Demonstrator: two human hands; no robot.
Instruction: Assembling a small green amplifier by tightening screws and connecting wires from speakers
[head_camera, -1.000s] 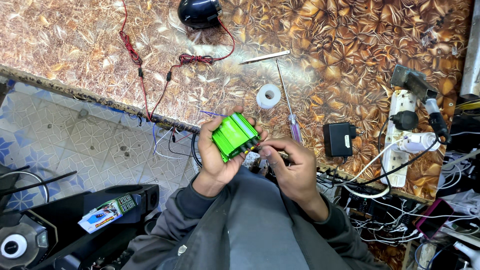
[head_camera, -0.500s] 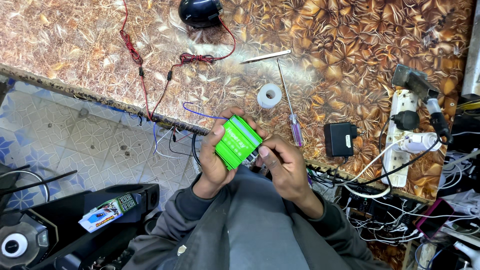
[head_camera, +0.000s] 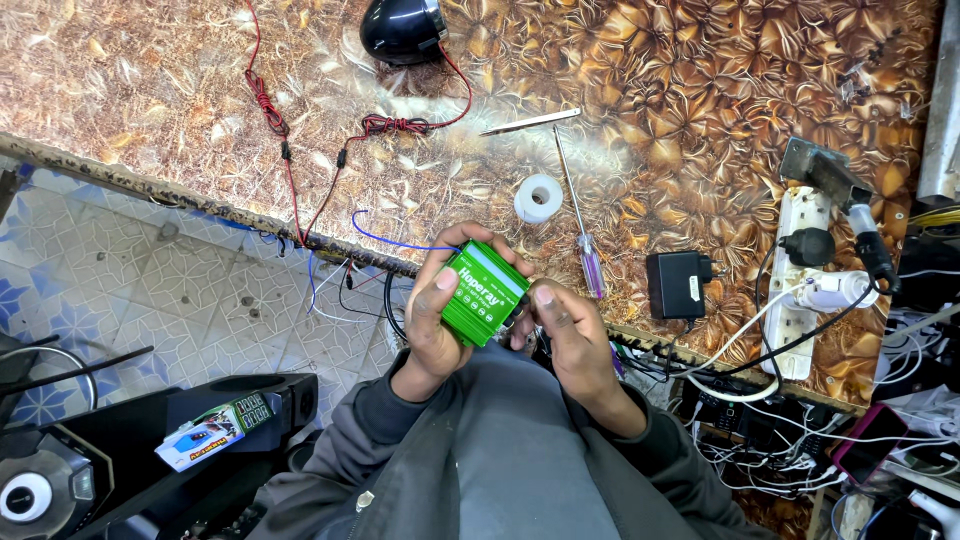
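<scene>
We held a green box (head_camera: 483, 293) tilted above our lap, just off the near edge of the table (head_camera: 700, 120), so its broad face turned up toward us. Our left hand (head_camera: 435, 320) kept a closed grip around its left side, thumb laid on the top face and fingers curled round the far end, carrying the weight. Our right hand (head_camera: 570, 335) pinched at the lower right corner, thumb pressed near the edge; whether it held something small there we could not tell.

A blue wire (head_camera: 385, 238) looped out just beyond the left grip, seemingly trailing from the box. Just past the right grip lay a screwdriver (head_camera: 580, 225) with a purple handle, and beside it a white tape roll (head_camera: 539, 197), both within easy reach. Farther right sat a black adapter (head_camera: 676, 284) and a white power strip (head_camera: 812, 270). Far beyond the grips a black dome (head_camera: 402, 27) trailed red wires (head_camera: 270, 110).
</scene>
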